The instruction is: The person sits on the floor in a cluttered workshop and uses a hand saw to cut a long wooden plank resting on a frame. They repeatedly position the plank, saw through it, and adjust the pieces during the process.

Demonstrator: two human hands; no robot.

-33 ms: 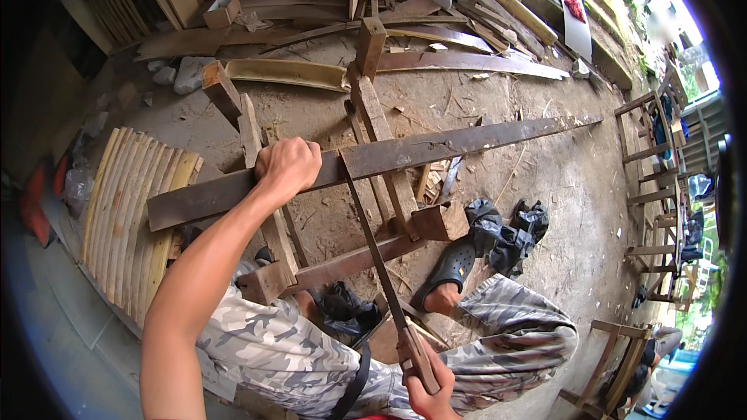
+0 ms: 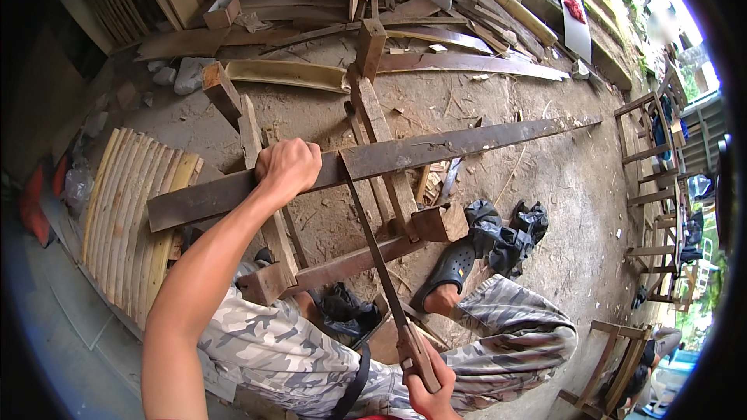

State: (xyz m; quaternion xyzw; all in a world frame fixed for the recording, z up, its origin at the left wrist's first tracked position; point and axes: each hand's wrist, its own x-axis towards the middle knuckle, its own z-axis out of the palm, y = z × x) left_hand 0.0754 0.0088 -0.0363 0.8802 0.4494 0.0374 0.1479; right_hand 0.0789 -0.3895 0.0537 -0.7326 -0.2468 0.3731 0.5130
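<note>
A long dark wooden board lies slantwise across a low wooden frame. My left hand is closed over the board left of its middle, its fingertips hidden behind the far edge. In my right hand, low in the view, is the wooden handle of a handsaw. The saw's long narrow blade slants up and away to the left. Its tip meets the board's near edge just right of my left hand.
Pale wooden slats lie side by side at the left. Black plastic bags sit beside my clog-shod foot. Scrap wood is heaped at the back, and wooden racks stand at the right. Chips litter the floor.
</note>
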